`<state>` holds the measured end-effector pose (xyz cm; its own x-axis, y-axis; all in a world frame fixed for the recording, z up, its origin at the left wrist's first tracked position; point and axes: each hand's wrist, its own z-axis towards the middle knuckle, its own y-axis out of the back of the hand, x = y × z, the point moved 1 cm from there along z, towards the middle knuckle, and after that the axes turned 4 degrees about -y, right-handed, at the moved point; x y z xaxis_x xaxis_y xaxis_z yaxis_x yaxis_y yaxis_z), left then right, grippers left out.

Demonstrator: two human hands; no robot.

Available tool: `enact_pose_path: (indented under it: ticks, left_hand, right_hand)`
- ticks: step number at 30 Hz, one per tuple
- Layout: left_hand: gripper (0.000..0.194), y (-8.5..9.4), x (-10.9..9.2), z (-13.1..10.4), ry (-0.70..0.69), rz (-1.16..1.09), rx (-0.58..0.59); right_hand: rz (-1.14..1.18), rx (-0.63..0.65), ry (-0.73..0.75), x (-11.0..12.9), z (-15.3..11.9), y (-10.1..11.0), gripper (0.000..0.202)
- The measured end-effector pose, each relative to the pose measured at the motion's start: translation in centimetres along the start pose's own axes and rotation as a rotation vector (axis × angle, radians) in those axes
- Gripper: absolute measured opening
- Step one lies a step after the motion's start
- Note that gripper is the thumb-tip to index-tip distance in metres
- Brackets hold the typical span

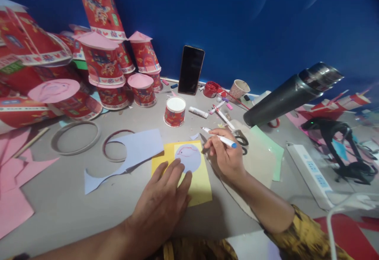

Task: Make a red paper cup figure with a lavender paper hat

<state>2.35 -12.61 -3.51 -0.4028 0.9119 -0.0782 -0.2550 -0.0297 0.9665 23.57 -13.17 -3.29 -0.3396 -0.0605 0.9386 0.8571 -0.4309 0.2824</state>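
My left hand [162,197] lies flat with its fingers spread over a yellow sheet of paper [198,189], fingertips at the lower edge of a pale blue paper circle [192,164]. A small red outline, like a fish with a dot for an eye, is drawn on the circle. In my right hand [226,153] is a white marker with a blue end [223,138], held just right of the circle. Its tip points up and left, away from the paper. Beneath the yellow sheet shows a darker yellow one [158,159]. Scissors [242,139] lie partly hidden behind my right hand.
Red paper cups with pink roofs [103,58] stack at the left. A short red cup [174,112], glue stick [198,112] and phone [191,70] stand or lie ahead. Cut blue paper [142,145] and tape rings [75,137] are left; a black flask [284,94] and power strip [310,175] right.
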Motion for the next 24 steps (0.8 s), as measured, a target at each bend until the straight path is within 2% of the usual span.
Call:
enact_pose_path:
  ticks: [7, 14, 19, 24]
  left_hand:
    - [0.035, 0.0, 0.3, -0.1, 0.005, -0.045, 0.008]
    - [0.027, 0.3, 0.6, 0.0, -0.007, -0.095, -0.012]
    - [0.023, 0.5, 0.8, 0.3, -0.060, -0.121, -0.115]
    - [0.019, 1.0, 1.4, 0.7, -0.040, -0.183, -0.172]
  right_hand:
    - [-0.105, -0.003, 0.118, 0.2, 0.5, 1.0, 0.025]
    - [-0.026, 0.004, 0.044, 0.2, 1.0, 1.0, 0.036]
    - [0.058, 0.037, 0.013, 0.0, 1.0, 0.8, 0.035]
    - [0.133, 0.049, -0.047, 0.0, 1.2, 0.8, 0.037]
